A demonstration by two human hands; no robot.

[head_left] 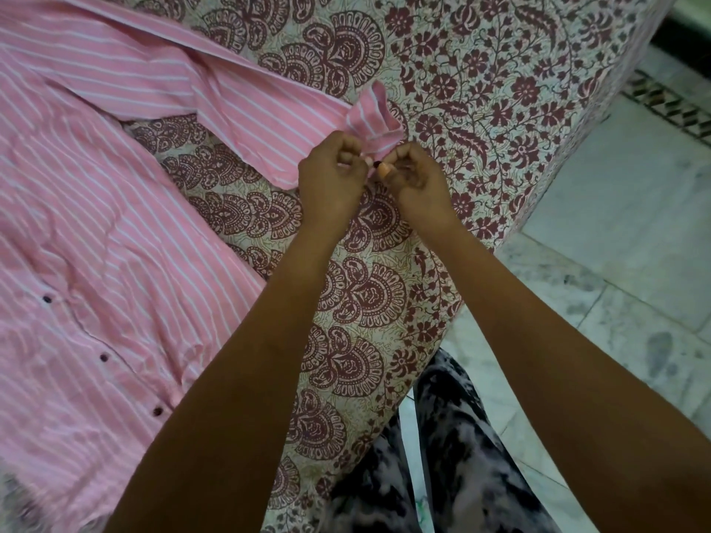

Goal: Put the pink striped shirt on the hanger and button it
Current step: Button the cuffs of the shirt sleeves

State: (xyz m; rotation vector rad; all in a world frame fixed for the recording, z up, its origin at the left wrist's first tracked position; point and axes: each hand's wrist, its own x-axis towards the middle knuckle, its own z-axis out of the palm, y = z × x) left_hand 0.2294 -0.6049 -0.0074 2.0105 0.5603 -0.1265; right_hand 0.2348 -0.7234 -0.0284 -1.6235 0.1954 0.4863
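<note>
place: home bedroom | evidence: bed under printed floral bedsheet (481,90); marble tile floor (615,232)

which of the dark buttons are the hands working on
The cuff button at the sleeve end, right between the left hand and right hand; the other three buttons lie untouched along the shirt front.

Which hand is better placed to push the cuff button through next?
Probably the right hand: its thumb sits at the dark button, while the left hand pinches the cuff beside it.
</note>
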